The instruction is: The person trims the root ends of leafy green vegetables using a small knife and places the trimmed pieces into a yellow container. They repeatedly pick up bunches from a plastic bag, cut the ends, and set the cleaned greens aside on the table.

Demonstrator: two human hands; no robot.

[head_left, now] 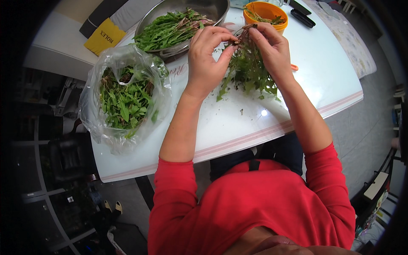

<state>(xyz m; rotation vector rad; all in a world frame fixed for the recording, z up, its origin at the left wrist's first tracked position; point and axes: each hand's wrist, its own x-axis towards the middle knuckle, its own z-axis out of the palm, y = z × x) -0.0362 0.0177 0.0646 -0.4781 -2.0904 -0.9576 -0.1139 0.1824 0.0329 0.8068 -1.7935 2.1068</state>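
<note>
Both hands work above the white tabletop (323,76), at about 12 o'clock from the person. The left hand (207,55) has its fingers curled, and thumb and forefinger pinch the root end of a bunch of green leafy plants (248,72). The right hand (272,46) grips the same root end from the other side, fingers bent. The leaves hang down and touch the tabletop. At 9 o'clock lies a clear plastic bag (123,100) with greens; at 11 o'clock a metal bowl (182,21); at 1 o'clock an orange bowl (265,15)
</note>
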